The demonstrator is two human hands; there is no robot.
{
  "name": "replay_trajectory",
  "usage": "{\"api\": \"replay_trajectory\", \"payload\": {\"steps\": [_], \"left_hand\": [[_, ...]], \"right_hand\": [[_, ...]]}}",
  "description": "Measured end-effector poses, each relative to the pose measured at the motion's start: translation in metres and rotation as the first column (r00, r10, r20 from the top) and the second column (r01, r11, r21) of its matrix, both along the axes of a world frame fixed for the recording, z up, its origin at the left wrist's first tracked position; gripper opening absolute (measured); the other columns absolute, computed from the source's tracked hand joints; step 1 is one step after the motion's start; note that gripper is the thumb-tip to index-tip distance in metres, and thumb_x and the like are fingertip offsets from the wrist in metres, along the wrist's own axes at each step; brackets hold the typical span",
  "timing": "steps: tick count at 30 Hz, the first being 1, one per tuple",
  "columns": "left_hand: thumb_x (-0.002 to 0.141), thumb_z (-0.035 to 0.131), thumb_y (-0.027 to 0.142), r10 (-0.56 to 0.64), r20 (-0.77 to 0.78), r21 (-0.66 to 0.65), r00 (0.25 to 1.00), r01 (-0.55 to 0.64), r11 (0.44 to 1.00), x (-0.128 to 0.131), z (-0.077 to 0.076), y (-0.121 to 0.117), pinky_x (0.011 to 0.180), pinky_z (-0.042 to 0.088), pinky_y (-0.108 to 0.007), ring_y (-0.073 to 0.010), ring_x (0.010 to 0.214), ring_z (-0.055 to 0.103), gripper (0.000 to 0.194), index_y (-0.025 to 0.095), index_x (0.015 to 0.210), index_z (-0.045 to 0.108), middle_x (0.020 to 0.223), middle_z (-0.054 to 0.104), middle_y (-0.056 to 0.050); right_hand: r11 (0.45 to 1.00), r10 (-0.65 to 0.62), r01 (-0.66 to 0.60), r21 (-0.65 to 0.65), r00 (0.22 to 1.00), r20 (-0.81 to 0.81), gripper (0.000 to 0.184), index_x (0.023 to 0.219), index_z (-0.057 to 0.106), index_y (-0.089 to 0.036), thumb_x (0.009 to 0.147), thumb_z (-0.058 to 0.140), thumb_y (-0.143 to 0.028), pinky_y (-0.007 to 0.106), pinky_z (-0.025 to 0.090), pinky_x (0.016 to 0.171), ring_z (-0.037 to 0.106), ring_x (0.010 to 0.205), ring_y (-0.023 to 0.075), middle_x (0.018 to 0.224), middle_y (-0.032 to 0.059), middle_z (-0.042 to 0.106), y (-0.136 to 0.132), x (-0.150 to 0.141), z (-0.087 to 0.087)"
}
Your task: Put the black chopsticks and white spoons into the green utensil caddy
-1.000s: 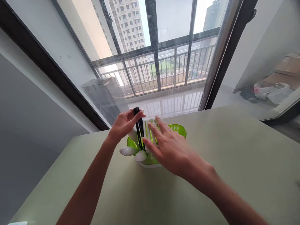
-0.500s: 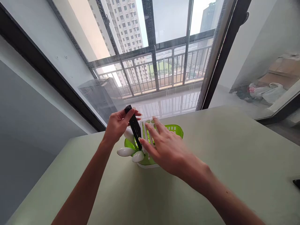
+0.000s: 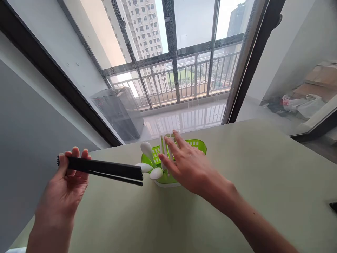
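A bundle of black chopsticks [image 3: 113, 169] lies across the fingers of my left hand [image 3: 68, 179], held by one end. The bundle points right, well above the table, with one stick slightly apart below the others. My right hand [image 3: 188, 165] is stretched out flat over the green basket [image 3: 201, 146], fingers spread, touching or just above the upright white pieces [image 3: 162, 149] in it. Three white spoons [image 3: 156, 173] lean out over the basket's left side, heads outward. The right hand covers much of the basket, so its contents there are hidden.
The basket stands on a pale green table [image 3: 252, 168] near its far edge. Beyond is a glass door with a dark frame [image 3: 247, 66]. A small black object [image 3: 333, 206] lies at the right edge. Boxes and bags [image 3: 310, 105] show behind the glass.
My left hand has drawn the black chopsticks out of the basket and moved them left and toward me, turning them from steep to nearly level. My right hand has stayed over the basket.
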State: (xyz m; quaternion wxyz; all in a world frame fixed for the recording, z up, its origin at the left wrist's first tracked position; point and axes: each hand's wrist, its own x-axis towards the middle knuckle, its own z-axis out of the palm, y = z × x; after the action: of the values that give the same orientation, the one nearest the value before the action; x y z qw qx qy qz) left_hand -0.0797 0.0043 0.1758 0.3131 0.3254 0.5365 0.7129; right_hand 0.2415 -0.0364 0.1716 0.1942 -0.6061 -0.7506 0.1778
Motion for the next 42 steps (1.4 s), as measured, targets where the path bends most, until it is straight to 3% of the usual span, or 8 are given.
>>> {"api": "replay_trajectory", "payload": {"steps": [5, 8, 15, 21, 24, 30, 33, 42], "left_hand": [[0.083, 0.077, 0.056, -0.057, -0.129, -0.313, 0.990, 0.014, 0.950, -0.038, -0.050, -0.032, 0.105, 0.061, -0.055, -0.0311, 0.123, 0.070, 0.026, 0.032, 0.079, 0.069, 0.108, 0.081, 0.010], [0.083, 0.078, 0.055, -0.137, -0.105, -0.460, 0.985, 0.075, 0.885, -0.052, -0.066, -0.043, 0.097, 0.066, -0.054, -0.0318, 0.110, 0.077, 0.026, 0.030, 0.083, 0.073, 0.104, 0.083, 0.005], [0.072, 0.090, 0.050, -0.371, -0.023, -0.690, 0.928, 0.254, 0.678, -0.076, -0.076, -0.042, 0.081, 0.069, -0.031, -0.0268, 0.094, 0.080, 0.040, 0.020, 0.096, 0.078, 0.117, 0.079, -0.009], [0.071, 0.084, 0.064, -0.586, -0.212, -0.799, 0.782, 0.207, 0.565, -0.065, -0.078, -0.042, 0.079, 0.065, -0.038, -0.0304, 0.084, 0.080, 0.054, 0.016, 0.096, 0.077, 0.102, 0.080, -0.014], [0.078, 0.069, 0.071, -0.644, -0.414, -0.804, 0.643, 0.072, 0.590, -0.059, -0.088, -0.045, 0.065, 0.059, -0.034, -0.0265, 0.068, 0.075, 0.052, 0.020, 0.086, 0.074, 0.088, 0.080, -0.009], [0.092, 0.043, 0.061, -0.636, -0.751, -0.659, 0.178, -0.262, 0.705, -0.059, -0.109, -0.056, 0.058, 0.041, -0.030, -0.0263, 0.065, 0.065, 0.043, 0.026, 0.070, 0.055, 0.067, 0.069, -0.003], [0.095, 0.038, 0.059, -0.671, -0.737, -0.663, 0.084, -0.283, 0.693, -0.058, -0.110, -0.061, 0.058, 0.038, -0.030, -0.0277, 0.068, 0.067, 0.040, 0.027, 0.072, 0.046, 0.072, 0.069, -0.005], [0.099, 0.024, 0.052, -0.737, -0.666, -0.667, -0.112, -0.352, 0.656, -0.060, -0.107, -0.066, 0.064, 0.040, -0.034, -0.0302, 0.081, 0.071, 0.040, 0.025, 0.095, 0.052, 0.092, 0.073, -0.009]], "right_hand": [[1.000, -0.010, 0.010, -0.014, 1.000, 0.012, 0.068, 0.164, 0.034, -0.021, 0.107, 0.031, -0.059, 0.054, 0.045, 0.112, 0.042, 0.149, 0.0390, 0.175, 0.0131, 0.016, -0.001, 0.000, -0.002], [1.000, -0.008, 0.008, -0.014, 1.000, 0.024, 0.068, 0.164, 0.034, -0.022, 0.107, 0.029, -0.059, 0.054, 0.046, 0.110, 0.045, 0.147, 0.0390, 0.175, 0.0126, 0.015, -0.001, 0.000, -0.003], [1.000, -0.012, 0.013, -0.015, 0.998, 0.055, 0.070, 0.165, 0.032, -0.023, 0.107, 0.026, -0.061, 0.050, 0.046, 0.111, 0.046, 0.147, 0.0374, 0.175, 0.0115, 0.013, -0.003, 0.000, -0.004], [1.000, -0.018, 0.019, -0.004, 0.998, 0.066, 0.071, 0.166, 0.031, -0.024, 0.107, 0.025, -0.062, 0.051, 0.047, 0.111, 0.046, 0.147, 0.0377, 0.175, 0.0104, 0.011, -0.003, 0.001, -0.007], [1.000, -0.020, 0.020, -0.005, 0.998, 0.061, 0.069, 0.165, 0.030, -0.024, 0.107, 0.026, -0.061, 0.053, 0.048, 0.110, 0.047, 0.146, 0.0378, 0.175, 0.0103, 0.011, -0.003, 0.001, -0.008], [1.000, -0.023, 0.023, 0.000, 0.998, 0.067, 0.070, 0.165, 0.032, -0.022, 0.107, 0.025, -0.061, 0.053, 0.047, 0.111, 0.047, 0.147, 0.0374, 0.175, 0.0109, 0.013, -0.002, -0.001, -0.010], [1.000, -0.023, 0.022, 0.005, 0.998, 0.067, 0.071, 0.165, 0.031, -0.022, 0.107, 0.024, -0.061, 0.053, 0.048, 0.110, 0.047, 0.147, 0.0370, 0.175, 0.0100, 0.012, -0.002, -0.001, -0.010], [0.999, -0.031, 0.034, -0.040, 0.997, 0.073, 0.070, 0.166, 0.028, -0.027, 0.106, 0.023, -0.062, 0.056, 0.050, 0.108, 0.048, 0.145, 0.0367, 0.176, 0.0049, 0.008, -0.002, -0.002, -0.010]]}}
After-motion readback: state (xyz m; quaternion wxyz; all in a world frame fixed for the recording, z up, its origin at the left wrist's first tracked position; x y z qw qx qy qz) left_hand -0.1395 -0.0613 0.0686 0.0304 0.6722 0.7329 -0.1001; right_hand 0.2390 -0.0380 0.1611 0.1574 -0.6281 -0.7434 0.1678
